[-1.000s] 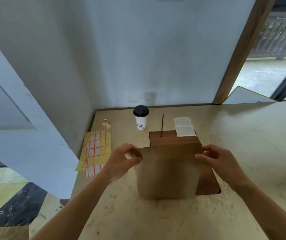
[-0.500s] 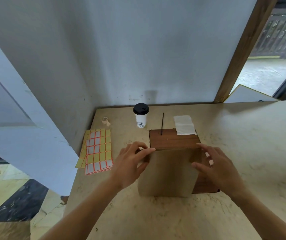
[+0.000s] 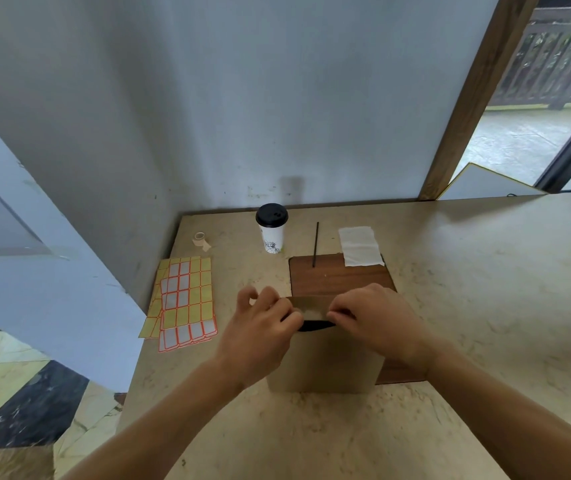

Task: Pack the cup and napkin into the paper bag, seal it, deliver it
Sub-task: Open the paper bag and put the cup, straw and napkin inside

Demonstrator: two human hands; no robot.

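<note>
A brown paper bag (image 3: 325, 362) stands upright on the table in front of me, its mouth showing a narrow dark gap. My left hand (image 3: 263, 327) pinches the top edge on the left and my right hand (image 3: 377, 320) pinches it on the right. Farther back stands a white paper cup with a black lid (image 3: 272, 228). A white napkin (image 3: 360, 245) lies flat to the right of it, partly on a dark wooden board (image 3: 339, 277). Between them lies a thin black straw (image 3: 316, 244).
Sheets of yellow and white stickers with orange borders (image 3: 185, 303) lie at the table's left edge. A small tape roll (image 3: 201, 239) sits near the back left corner. A grey wall runs behind the beige table (image 3: 485, 306); a wooden post and doorway are at the right.
Both hands have come together at the middle of the bag's top edge and now pinch it, and the mouth has parted slightly. The bag sits lower in view than before.
</note>
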